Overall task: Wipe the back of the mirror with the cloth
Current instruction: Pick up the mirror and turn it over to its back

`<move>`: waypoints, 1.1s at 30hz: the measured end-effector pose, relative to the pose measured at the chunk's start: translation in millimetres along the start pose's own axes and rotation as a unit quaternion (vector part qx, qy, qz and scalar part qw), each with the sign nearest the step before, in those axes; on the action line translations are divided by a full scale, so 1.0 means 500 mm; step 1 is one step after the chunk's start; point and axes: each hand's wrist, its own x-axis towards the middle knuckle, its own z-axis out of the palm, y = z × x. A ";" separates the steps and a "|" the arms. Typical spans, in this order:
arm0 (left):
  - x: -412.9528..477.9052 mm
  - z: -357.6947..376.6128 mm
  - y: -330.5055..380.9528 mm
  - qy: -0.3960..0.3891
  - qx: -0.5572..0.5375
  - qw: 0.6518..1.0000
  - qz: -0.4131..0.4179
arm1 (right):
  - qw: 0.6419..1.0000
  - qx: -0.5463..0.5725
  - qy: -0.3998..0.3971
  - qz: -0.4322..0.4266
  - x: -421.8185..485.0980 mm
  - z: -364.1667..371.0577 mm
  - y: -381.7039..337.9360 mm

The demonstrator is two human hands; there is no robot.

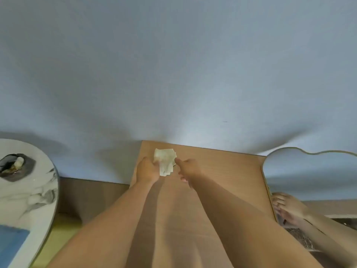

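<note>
Where the tan wooden back panel of the mirror (222,171) leans against the pale blue wall (173,64), a crumpled pale yellow cloth (165,159) lies near its top edge. Left hand (146,169) grips the cloth's left side; right hand (188,171) pinches its right edge. Round white marble-patterned table (29,190) at left.

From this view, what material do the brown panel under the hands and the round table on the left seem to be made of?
The brown rectangular panel looks like matte wood or fibreboard: faint grain lines, no shine. The white round table top looks like polished marble or an imitation: grey veins, smooth surface.
</note>
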 end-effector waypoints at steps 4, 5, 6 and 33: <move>0.049 0.037 0.001 0.009 -0.015 0.999 -0.036 | 0.999 0.005 -0.015 0.036 0.063 0.041 0.004; 0.057 0.045 -0.001 0.005 -0.018 0.999 -0.048 | 0.999 0.009 -0.018 0.039 0.074 0.049 0.007; 0.063 0.050 -0.001 0.000 -0.028 0.998 -0.063 | 0.999 0.012 -0.021 0.043 0.079 0.052 0.006; -0.777 0.383 0.639 -0.296 -0.325 0.876 0.200 | 0.932 0.298 0.107 -0.177 -0.480 -0.914 0.174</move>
